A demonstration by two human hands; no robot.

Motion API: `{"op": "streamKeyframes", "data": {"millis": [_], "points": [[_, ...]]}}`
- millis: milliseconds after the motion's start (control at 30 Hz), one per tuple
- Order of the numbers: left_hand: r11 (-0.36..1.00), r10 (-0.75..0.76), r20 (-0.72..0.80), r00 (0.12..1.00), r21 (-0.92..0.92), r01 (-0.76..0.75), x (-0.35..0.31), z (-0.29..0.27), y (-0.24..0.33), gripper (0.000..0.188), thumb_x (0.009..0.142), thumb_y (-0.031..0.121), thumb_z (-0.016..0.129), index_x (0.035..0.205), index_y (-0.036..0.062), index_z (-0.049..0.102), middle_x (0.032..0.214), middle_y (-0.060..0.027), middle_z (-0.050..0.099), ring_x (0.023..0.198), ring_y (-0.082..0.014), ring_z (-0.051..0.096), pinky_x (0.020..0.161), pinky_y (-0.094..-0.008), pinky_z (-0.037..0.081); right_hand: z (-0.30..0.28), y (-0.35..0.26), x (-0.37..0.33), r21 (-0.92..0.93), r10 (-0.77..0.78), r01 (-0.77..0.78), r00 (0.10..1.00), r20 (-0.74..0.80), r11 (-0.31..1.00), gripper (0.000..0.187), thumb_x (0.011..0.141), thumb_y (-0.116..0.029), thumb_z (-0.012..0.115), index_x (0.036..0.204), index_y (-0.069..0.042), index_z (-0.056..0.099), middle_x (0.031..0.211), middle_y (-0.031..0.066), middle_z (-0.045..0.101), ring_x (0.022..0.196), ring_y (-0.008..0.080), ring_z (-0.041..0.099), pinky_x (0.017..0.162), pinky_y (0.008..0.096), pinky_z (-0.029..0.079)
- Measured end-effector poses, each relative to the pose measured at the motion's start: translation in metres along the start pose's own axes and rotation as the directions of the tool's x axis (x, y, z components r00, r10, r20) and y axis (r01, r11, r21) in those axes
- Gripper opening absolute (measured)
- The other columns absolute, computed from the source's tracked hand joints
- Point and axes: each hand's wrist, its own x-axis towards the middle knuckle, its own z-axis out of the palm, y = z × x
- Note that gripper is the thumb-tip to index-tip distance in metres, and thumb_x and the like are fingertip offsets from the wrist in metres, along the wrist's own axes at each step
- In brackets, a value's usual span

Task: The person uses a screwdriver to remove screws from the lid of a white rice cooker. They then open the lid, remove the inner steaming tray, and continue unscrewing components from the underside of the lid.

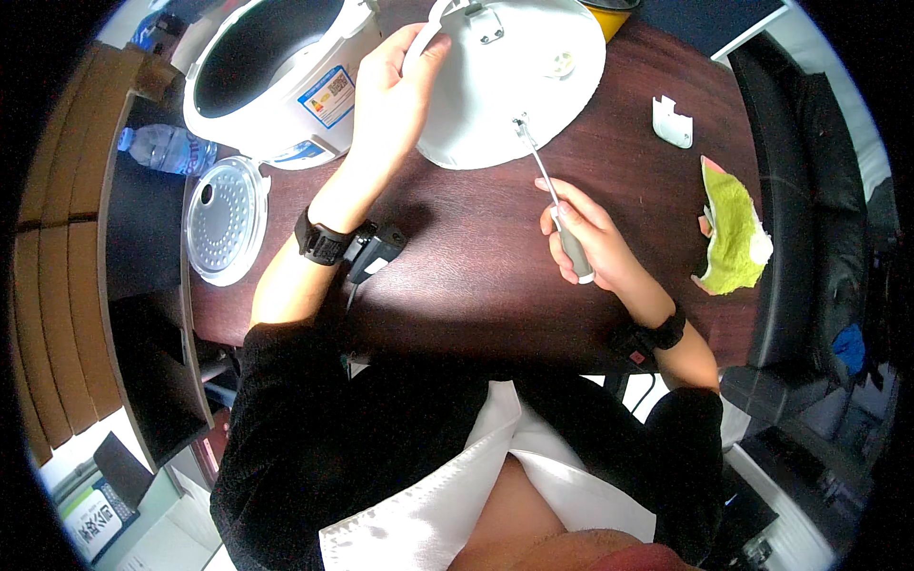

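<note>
Screwdriver (573, 247) in the head feed: I see its long axis slanting up-left above the worktop (457, 243), tip at the white rice-cooker lid (486, 90). The right hand (598, 233) wraps its handle; the left hand (392, 93) curls closed around the lid's curved grip (436, 14).

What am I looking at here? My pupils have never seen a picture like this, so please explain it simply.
There is no robot: these are one person's two bare hands, seen from a fisheye camera on their head, so straight edges bend. The left hand grips a curved white part at the edge of a round white panel. The right hand holds a screwdriver, its tip at the panel. On the brown table are a white pot-like appliance, a clear perforated lid and a green cloth.
</note>
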Motion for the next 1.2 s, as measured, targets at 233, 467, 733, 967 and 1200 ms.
{"op": "streamKeyframes", "data": {"millis": [233, 467, 733, 967, 1200], "points": [[1.000, 0.019, 0.014, 1.000, 0.008, -0.019, -0.001, -0.002, 0.000, 0.026, 0.090, 0.021, 0.055, 0.105, 0.0008, 0.063, 0.068, 0.0024, 0.056, 0.060, -0.0035, 0.048, 0.053, -0.0209, 0.038, 0.000, 0.002, 0.000, -0.136, -0.054, 0.055, 0.998, 0.013, 0.989, 0.038, 0.100, -0.018, 0.036, 0.135, -0.004, 0.034, 0.086, 0.0082, 0.050, 0.045, 0.0080, 0.047, 0.035, 0.0211, 0.040], [0.997, 0.057, 0.006, 0.998, 0.046, -0.057, -0.003, -0.001, 0.006, 0.026, 0.088, 0.019, 0.056, 0.105, 0.0010, 0.062, 0.073, -0.0026, 0.061, 0.066, -0.0077, 0.055, 0.060, -0.0247, 0.044, -0.011, -0.009, 0.003, -0.357, -0.119, 0.103, 0.993, -0.022, 0.928, 0.031, 0.099, -0.015, 0.036, 0.128, -0.002, 0.041, 0.086, 0.0085, 0.051, 0.043, 0.0081, 0.048, 0.035, 0.0208, 0.039], [0.997, 0.058, 0.689, 0.722, -0.075, -0.008, 0.021, -0.055, 0.007, 0.076, 0.081, 0.020, 0.066, 0.143, 0.0095, 0.025, 0.130, -0.0141, 0.046, 0.121, -0.0257, 0.043, 0.101, -0.0351, 0.039, -0.008, 0.002, 0.003, -0.194, -0.037, 0.035, 0.999, -0.006, 0.980, 0.030, 0.100, -0.017, 0.036, 0.125, -0.002, 0.042, 0.085, 0.0082, 0.051, 0.042, 0.0088, 0.047, 0.033, 0.0209, 0.038], [0.999, -0.029, 0.042, 0.999, 0.047, 0.027, -0.005, -0.004, 0.003, 0.026, 0.091, 0.020, 0.055, 0.105, -0.0006, 0.063, 0.084, 0.0021, 0.062, 0.079, -0.0038, 0.052, 0.072, -0.0191, 0.041, -0.008, 0.003, 0.002, -0.134, -0.050, 0.050, 0.999, 0.001, 0.990, 0.030, 0.100, -0.017, 0.036, 0.125, -0.002, 0.043, 0.085, 0.0071, 0.051, 0.043, 0.0083, 0.046, 0.033, 0.0207, 0.037], [0.999, -0.016, 0.060, 0.998, 0.050, 0.013, -0.005, -0.003, 0.000, 0.026, 0.091, 0.020, 0.056, 0.104, -0.0006, 0.063, 0.084, 0.0017, 0.063, 0.078, -0.0042, 0.053, 0.072, -0.0197, 0.042, -0.008, 0.003, 0.002, -0.123, -0.042, 0.042, 0.999, 0.009, 0.991, 0.031, 0.100, -0.019, 0.036, 0.125, -0.002, 0.043, 0.085, 0.0065, 0.050, 0.044, 0.0080, 0.046, 0.033, 0.0211, 0.039]]}}
